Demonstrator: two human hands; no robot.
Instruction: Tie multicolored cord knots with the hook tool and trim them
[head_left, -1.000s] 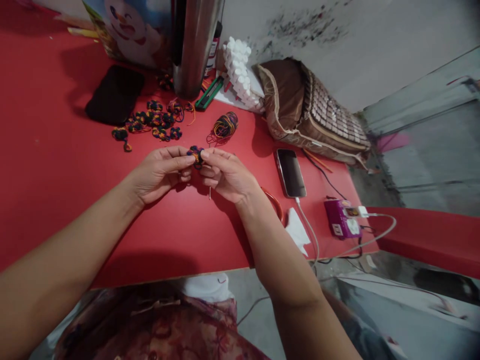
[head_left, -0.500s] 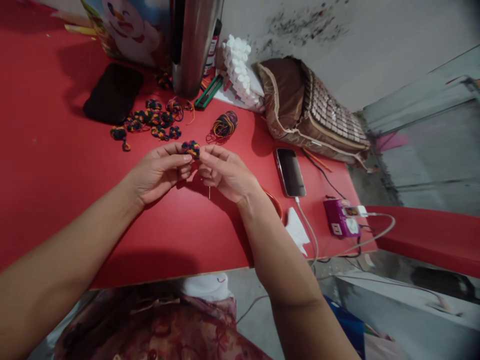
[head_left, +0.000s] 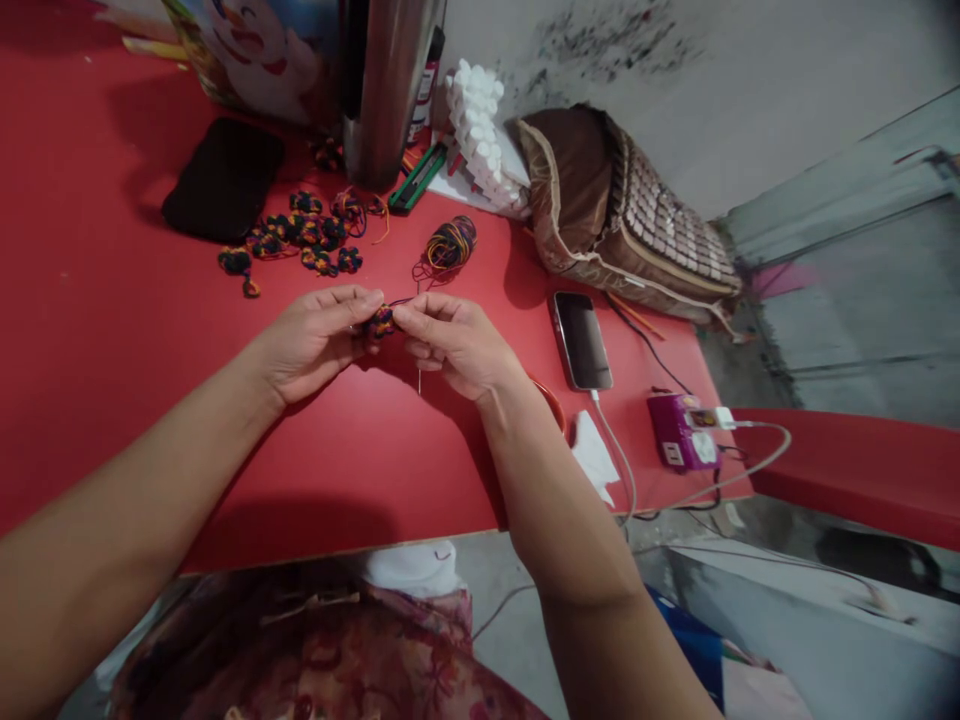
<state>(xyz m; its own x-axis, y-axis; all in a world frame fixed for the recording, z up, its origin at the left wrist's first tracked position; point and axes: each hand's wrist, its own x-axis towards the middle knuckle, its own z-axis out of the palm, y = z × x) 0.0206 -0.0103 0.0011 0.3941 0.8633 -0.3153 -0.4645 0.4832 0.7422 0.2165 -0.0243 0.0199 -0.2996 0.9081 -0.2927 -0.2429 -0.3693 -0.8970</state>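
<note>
Over the red table [head_left: 112, 330], my left hand [head_left: 319, 335] and my right hand [head_left: 450, 340] meet fingertip to fingertip. Both pinch a small multicoloured crochet piece [head_left: 380, 321] between them. A thin metal crochet hook [head_left: 419, 380] pokes down from under my right hand. A strand runs from the piece toward the ball of multicoloured yarn [head_left: 448, 243] lying just beyond. Several finished crochet pieces [head_left: 307, 232] are scattered farther back on the left.
A black pouch [head_left: 225, 180] lies at back left, a steel flask [head_left: 386, 90] and white foam piece [head_left: 480, 130] behind. A brown beaded bag [head_left: 622, 215] sits at right, with a phone [head_left: 581, 340] on a cable and a purple box [head_left: 682, 440] near the table edge.
The crochet piece dipped lower between my fingertips and both hands shifted slightly; it was held a little higher half a second ago.
</note>
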